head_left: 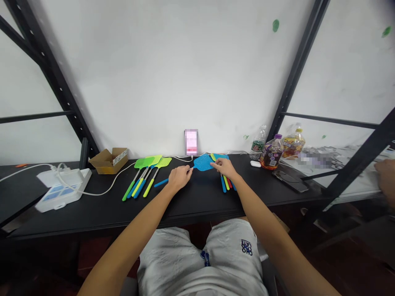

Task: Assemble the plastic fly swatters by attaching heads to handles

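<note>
A blue fly swatter (203, 163) lies sideways between my two hands, its mesh head to the right and its blue handle (161, 183) to the left. My left hand (180, 176) is closed around its shaft near the head. With fingertips pinched, my right hand (225, 167) grips the right edge of the mesh. Below and behind my right hand lies a group of fly swatters with blue, yellow and red handles (226, 183), their heads partly hidden. To the left, several green, yellow and blue fly swatters (148, 161) lie fanned out.
A phone (191, 142) leans against the wall. An open cardboard box (108, 161) and a white case (63, 190) with cables stand left. At right are a water bottle (257, 144), a dark drink bottle (273, 153), a white earbud case (255, 163) and another phone (290, 181). Another person's hand (387, 176) shows far right.
</note>
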`<state>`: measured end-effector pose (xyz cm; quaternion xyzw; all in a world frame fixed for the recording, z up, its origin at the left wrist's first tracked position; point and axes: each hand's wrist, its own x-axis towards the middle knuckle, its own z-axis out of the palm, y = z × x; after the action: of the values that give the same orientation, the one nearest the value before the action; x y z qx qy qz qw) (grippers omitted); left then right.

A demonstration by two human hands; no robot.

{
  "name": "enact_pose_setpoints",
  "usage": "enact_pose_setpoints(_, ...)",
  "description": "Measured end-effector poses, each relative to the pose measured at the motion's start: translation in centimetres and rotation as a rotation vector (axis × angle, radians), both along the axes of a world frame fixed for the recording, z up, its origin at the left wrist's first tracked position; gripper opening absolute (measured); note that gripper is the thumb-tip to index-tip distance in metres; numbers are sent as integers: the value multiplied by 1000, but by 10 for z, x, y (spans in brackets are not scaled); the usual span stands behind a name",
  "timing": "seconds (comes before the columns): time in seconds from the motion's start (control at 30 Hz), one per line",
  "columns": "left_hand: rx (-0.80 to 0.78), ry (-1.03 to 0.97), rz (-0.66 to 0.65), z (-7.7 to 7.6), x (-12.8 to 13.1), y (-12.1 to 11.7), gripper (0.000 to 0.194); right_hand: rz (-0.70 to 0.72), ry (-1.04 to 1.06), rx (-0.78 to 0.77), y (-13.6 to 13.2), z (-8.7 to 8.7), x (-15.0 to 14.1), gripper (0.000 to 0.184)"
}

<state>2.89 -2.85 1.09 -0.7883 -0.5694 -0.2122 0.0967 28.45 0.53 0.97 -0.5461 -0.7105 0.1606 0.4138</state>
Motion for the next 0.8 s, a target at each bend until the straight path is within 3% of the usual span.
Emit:
enact_pose_setpoints(0.23,-12,10,-7,-3,-1,3,43,-46,-39,42,4,-1,3,28)
enact_pose_setpoints(0.5,-23,9,18,-2,-2,3,49,99,-51,-23,2,-2,-5,21)
enact_pose_setpoints(0.6,-24,14,-6,-3,-1,3,49,111,-19,-25,3,-4,-5,29)
enact_pose_setpoints(0.8,-6,13,-28,-3,1,2,49,136,242,-154,6,-6,-7,50)
